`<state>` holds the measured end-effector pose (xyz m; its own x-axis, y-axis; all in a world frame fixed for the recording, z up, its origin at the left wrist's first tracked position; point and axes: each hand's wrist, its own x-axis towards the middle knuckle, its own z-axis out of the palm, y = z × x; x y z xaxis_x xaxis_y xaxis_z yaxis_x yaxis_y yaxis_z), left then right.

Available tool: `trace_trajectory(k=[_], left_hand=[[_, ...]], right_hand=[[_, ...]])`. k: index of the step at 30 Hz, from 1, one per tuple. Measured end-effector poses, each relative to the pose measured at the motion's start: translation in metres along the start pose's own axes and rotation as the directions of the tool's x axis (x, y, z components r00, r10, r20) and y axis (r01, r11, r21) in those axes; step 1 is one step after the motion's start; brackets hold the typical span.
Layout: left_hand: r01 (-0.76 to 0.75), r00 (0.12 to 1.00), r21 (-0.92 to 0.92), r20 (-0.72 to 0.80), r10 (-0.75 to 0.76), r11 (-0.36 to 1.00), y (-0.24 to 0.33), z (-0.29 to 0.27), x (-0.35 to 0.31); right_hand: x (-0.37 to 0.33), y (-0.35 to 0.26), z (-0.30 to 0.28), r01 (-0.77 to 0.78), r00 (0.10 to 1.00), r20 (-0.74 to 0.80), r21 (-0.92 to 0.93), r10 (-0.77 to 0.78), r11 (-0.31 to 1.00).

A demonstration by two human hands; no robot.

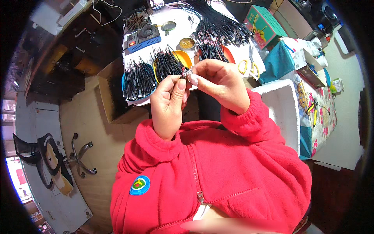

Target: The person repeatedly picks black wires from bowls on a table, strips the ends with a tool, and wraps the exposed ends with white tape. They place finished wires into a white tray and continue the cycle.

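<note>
In front of my chest, my left hand point(168, 99) is closed, thumb and fingers pinching a short black cable end. Thin reddish and silvery wires point(186, 72) show just above its fingertips. My right hand point(220, 82) meets it from the other side, fingertips pinched on those wires; something white covers its thumb tip. The exact parts between the fingers are too small to make out. Just beyond the hands, bundles of short black cables stand in a blue tray point(124, 82), a yellow tray point(184, 57) and an orange tray point(229, 54).
On the white table lie a pile of long black cables point(222, 27), yellow-handled scissors point(249, 67), a small tin point(187, 43) and a blue heating device point(144, 43). At right stand a white foam box point(278, 105) and a green carton point(265, 26). An open cardboard box point(111, 93) is at left.
</note>
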<state>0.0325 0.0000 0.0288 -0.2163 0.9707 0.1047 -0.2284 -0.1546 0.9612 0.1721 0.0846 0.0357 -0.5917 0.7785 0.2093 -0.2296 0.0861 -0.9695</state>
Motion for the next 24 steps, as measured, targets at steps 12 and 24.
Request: trace_trajectory(k=[12,24], left_hand=[[0.06,0.998,-0.156,0.013,-0.058,0.986,-0.012,-0.001,-0.003],[0.223,0.973,-0.291,0.116,-0.197,0.93,-0.016,-0.006,-0.006]], right_hand=[[-0.007,0.037,0.014,-0.183,0.983,0.145,0.749,0.111,0.637],[-0.019,0.042,-0.001,0.382,0.918,-0.065,-0.113,-0.39,0.917]])
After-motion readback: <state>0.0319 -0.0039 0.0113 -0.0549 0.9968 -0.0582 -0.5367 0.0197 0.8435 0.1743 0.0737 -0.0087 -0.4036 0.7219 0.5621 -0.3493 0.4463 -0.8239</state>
